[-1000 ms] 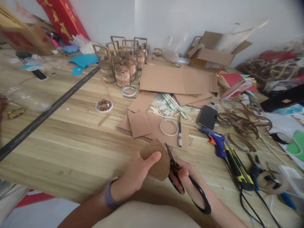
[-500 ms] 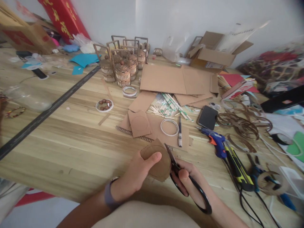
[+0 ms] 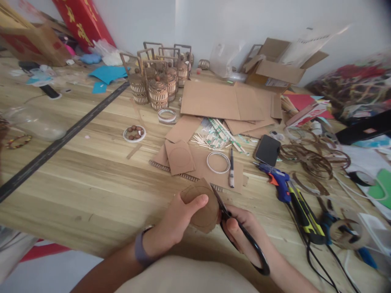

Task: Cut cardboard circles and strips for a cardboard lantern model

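Observation:
My left hand grips a brown cardboard piece with a round outline drawn on it, the thumb lying across its face. My right hand is closed around the handles of black scissors. Their blades meet the cardboard's right edge and look nearly closed. Beyond my hands lie a cardboard square with a drawn circle, a white ring and a pen.
Several small lidded baskets with tall handles stand at the back. Large cardboard sheets lie mid-table. On the right are a phone, a blue glue gun, a yellow utility knife and brown strip coils.
The scissor blades have come closer together along the cardboard's edge, and the handles have drawn in. My left hand keeps its hold almost unmoved.

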A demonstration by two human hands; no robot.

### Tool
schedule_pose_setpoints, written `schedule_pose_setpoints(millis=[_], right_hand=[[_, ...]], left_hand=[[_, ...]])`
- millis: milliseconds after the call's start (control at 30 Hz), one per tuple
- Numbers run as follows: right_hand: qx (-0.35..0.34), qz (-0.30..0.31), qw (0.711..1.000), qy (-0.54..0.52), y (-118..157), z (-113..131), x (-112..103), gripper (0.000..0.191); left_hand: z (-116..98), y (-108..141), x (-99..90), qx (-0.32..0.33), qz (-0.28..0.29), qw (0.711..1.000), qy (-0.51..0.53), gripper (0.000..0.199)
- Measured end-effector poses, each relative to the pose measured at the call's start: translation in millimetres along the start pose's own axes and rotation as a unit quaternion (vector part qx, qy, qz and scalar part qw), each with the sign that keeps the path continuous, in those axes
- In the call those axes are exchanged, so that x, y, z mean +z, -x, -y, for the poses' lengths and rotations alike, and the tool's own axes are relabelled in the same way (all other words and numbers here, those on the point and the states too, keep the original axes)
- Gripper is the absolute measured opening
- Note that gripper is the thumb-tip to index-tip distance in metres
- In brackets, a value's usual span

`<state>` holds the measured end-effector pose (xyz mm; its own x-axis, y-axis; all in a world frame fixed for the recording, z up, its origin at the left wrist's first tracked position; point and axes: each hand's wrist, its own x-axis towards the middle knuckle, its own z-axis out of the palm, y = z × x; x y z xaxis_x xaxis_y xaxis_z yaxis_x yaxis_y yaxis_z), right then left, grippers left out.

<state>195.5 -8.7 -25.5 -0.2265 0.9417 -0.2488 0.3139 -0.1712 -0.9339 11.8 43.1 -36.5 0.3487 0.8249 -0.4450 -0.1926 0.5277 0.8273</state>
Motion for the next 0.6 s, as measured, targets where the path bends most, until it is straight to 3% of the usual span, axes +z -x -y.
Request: schedule_pose_setpoints(millis=[233, 600], right_hand=[[-0.006, -0.005, 0.999, 0.052, -1.1, -2.2, -1.6, 0.074], [-0.049, 0.027, 0.998, 0.041, -6.5, -7.3, -6.4, 0.073]], left_hand=[[-4.5, 1.8, 3.7, -0.017, -0.033, 0.999, 0.001, 0.048], [-13.6, 4.1, 3.7, -0.008, -0.021, 0.998, -0.063, 0.040]])
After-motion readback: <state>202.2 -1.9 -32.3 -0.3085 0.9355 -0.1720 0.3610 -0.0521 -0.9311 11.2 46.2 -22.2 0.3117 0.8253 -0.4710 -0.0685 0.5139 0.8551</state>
